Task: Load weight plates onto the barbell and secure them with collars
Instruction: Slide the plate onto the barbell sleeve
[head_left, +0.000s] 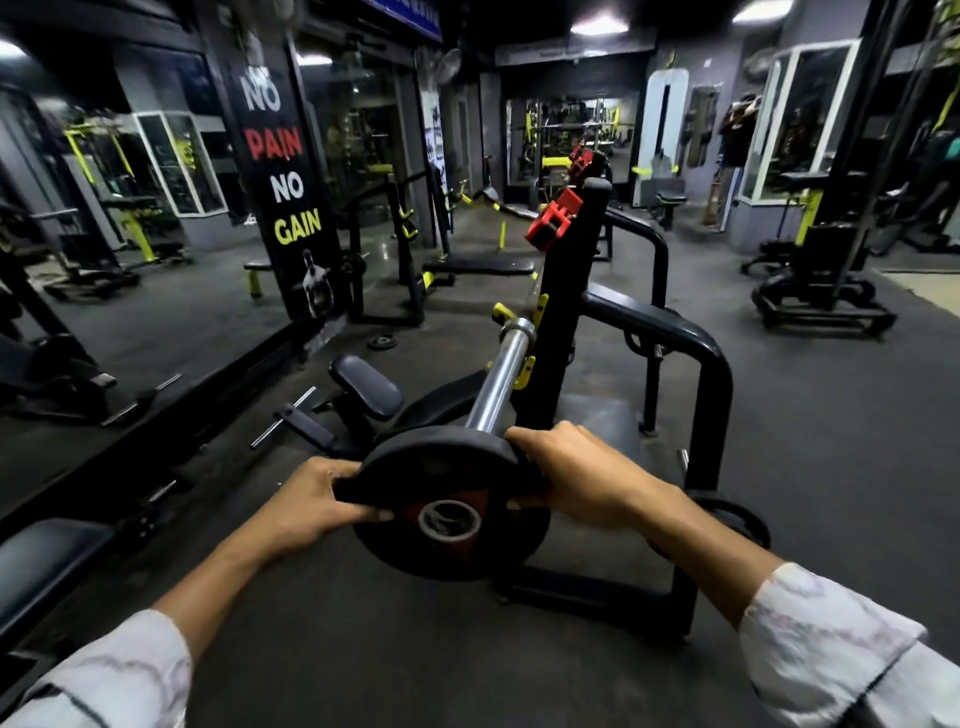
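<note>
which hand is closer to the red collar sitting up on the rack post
Right. The right hand grips the weight plate on its side below the red collar; the left hand grips the plate's opposite edge, farther left.

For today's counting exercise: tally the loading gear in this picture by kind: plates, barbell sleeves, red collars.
Weight plates: 3 (held, by rack, on floor)
Barbell sleeves: 1
Red collars: 2
Total: 6
</note>
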